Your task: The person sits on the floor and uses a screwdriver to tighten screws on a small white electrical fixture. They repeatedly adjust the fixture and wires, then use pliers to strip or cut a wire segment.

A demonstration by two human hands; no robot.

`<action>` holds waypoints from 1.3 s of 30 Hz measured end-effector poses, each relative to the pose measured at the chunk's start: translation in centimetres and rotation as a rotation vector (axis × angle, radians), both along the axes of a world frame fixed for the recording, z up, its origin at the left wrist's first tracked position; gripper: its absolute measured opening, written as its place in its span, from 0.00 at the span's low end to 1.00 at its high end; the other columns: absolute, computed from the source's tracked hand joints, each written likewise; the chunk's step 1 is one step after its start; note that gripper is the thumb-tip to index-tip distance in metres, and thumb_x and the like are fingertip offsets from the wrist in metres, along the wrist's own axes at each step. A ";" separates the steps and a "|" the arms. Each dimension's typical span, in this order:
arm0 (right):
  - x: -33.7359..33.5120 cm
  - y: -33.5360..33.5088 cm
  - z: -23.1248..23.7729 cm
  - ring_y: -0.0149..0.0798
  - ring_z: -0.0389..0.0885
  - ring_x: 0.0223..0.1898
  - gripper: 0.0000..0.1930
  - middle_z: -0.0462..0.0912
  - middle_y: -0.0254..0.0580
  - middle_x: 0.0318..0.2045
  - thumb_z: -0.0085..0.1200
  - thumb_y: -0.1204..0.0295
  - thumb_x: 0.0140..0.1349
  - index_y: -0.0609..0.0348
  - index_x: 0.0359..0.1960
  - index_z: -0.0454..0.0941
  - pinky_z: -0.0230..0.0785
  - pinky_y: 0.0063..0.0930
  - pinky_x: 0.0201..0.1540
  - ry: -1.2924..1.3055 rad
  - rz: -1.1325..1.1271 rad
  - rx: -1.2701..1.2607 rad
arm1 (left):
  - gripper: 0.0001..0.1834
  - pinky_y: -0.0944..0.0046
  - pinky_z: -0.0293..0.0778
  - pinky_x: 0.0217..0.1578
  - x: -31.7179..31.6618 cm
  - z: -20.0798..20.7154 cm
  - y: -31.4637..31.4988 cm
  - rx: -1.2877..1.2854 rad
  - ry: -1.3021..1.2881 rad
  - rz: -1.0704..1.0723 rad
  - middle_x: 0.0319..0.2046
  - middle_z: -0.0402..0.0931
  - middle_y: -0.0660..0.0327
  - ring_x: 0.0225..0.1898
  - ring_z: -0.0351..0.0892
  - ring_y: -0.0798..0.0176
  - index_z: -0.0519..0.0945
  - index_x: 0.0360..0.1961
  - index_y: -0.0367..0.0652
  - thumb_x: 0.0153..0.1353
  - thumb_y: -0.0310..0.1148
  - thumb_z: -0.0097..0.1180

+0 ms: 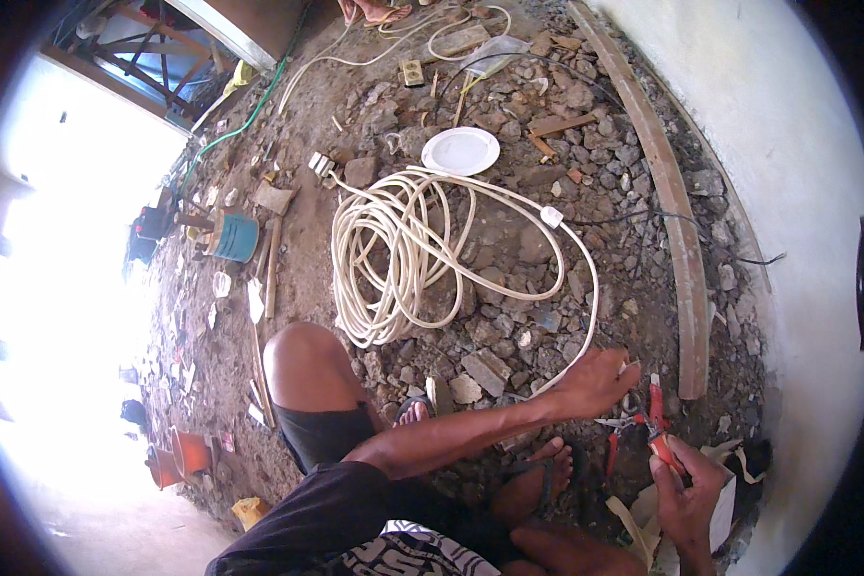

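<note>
My left hand (597, 382) is closed round the end of a white cable (593, 298), its fingers pinched together. From there the cable runs back to a loose coil (394, 259) on the rubble. A small white fitting (551, 217) sits partway along it, and a plug-like end (322, 165) lies at the coil's far left. My right hand (689, 494), lower right, grips a red-handled tool (664, 451) whose exact kind I cannot make out. Close beside it, between the hands, lie more red handles and metal parts, seemingly of pliers (612, 446), partly overlapping.
Broken stones cover the ground. A round white panel (461, 152) lies beyond the coil, and a wooden plank (677, 211) runs along the white wall (787, 144) at right. At left are a blue bucket (234, 236) and orange pots (191, 450). Someone's foot (386, 14) shows at the top.
</note>
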State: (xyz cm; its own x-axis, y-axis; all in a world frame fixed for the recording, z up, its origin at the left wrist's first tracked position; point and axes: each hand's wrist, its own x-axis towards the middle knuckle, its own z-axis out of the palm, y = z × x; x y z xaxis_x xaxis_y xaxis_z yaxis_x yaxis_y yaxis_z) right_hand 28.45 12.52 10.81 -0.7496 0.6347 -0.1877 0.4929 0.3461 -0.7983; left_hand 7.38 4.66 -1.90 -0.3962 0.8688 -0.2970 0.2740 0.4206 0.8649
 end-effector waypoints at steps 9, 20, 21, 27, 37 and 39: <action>-2.3 2.2 1.3 0.61 0.82 0.37 0.29 0.82 0.58 0.45 0.54 0.74 0.64 0.59 0.68 0.65 0.75 0.52 0.37 -0.273 0.387 0.188 | 0.39 0.57 0.74 0.43 -3.4 1.1 1.3 -0.126 -0.419 0.001 0.32 0.80 0.52 0.38 0.79 0.54 0.80 0.45 0.36 0.70 0.67 0.41; -0.1 3.7 -1.7 0.37 0.78 0.29 0.16 0.78 0.43 0.35 0.56 0.72 0.66 0.57 0.53 0.70 0.72 0.32 0.34 0.056 0.017 -0.298 | 0.55 0.75 0.51 0.15 -6.5 3.9 2.8 -0.099 -0.942 -0.117 0.27 0.79 0.55 0.12 0.53 0.75 0.60 0.67 0.37 0.63 0.79 0.21; -0.7 3.4 -3.0 0.32 0.75 0.29 0.15 0.77 0.40 0.34 0.58 0.71 0.66 0.57 0.51 0.70 0.70 0.29 0.33 0.123 -0.069 -0.355 | 0.57 0.76 0.51 0.15 -6.3 3.9 3.1 -0.068 -0.949 -0.169 0.29 0.80 0.54 0.12 0.55 0.75 0.59 0.69 0.37 0.61 0.81 0.21; -8.2 1.9 -6.5 0.20 0.72 0.21 0.18 0.78 0.31 0.33 0.63 0.68 0.65 0.57 0.50 0.69 0.62 0.17 0.17 0.335 -0.264 -0.297 | 0.56 0.73 0.48 0.12 -5.2 5.4 3.1 -0.038 -0.964 -0.202 0.44 0.78 0.60 0.13 0.57 0.71 0.54 0.71 0.38 0.62 0.79 0.20; -9.4 2.4 -12.0 0.25 0.77 0.21 0.20 0.78 0.34 0.31 0.67 0.66 0.63 0.56 0.46 0.67 0.66 0.22 0.14 0.548 -0.585 -0.655 | 0.27 0.71 0.64 0.25 -3.9 1.7 0.2 -0.130 -0.868 -0.103 0.36 0.86 0.56 0.22 0.67 0.73 0.84 0.46 0.33 0.76 0.49 0.46; -9.1 2.4 -12.8 0.26 0.77 0.21 0.19 0.78 0.35 0.31 0.67 0.66 0.63 0.56 0.46 0.67 0.67 0.23 0.14 0.537 -0.614 -0.667 | 0.24 0.73 0.64 0.25 -3.9 0.0 -0.3 -0.096 -0.906 -0.103 0.37 0.86 0.57 0.23 0.67 0.75 0.85 0.45 0.34 0.75 0.48 0.48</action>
